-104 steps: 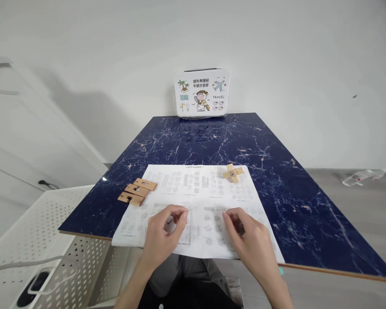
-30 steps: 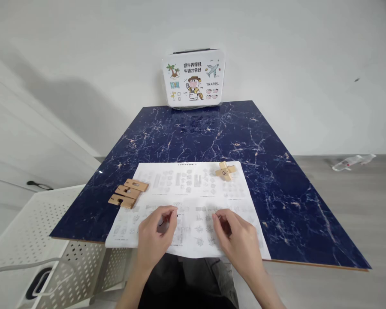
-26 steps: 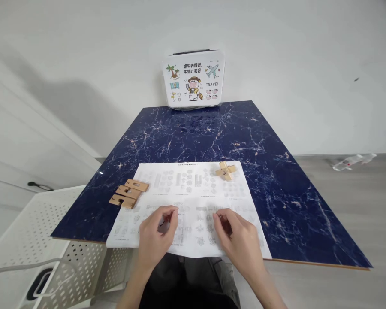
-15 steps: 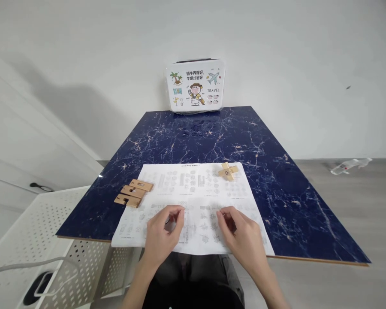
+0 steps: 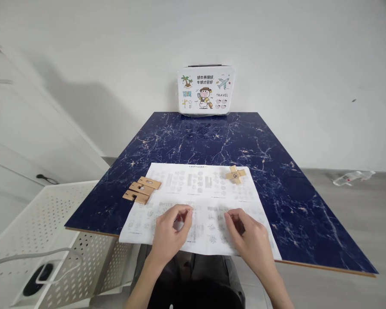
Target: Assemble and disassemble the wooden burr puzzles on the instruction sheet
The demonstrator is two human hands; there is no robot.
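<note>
My left hand [image 5: 173, 229] rests over the lower middle of a white printed sheet [image 5: 176, 199], its thumb and index fingertips pinched together with nothing visible between them. To its right, my right hand [image 5: 249, 234] is closed in a similar loose pinch over the same sheet, and no object shows in it. Three flat wooden puzzle pieces [image 5: 141, 189] with cut-outs lie side by side across the sheet's left edge. Near the sheet's upper right corner sits a cross-shaped wooden puzzle [image 5: 235, 175] marked with a letter G. Neither hand touches the wood.
A dark blue marbled table [image 5: 206, 139] lies under the sheet. At its far edge a white cartoon-printed case [image 5: 206, 90] stands against the wall. On the left is a white perforated cart [image 5: 80, 195] with a cable. A clear plastic item [image 5: 347, 178] lies on the floor at right.
The whole view has shifted, so the table and everything on it appear farther right. Both hands keep their closed pose over the sheet, and the wooden pieces stay in place on it.
</note>
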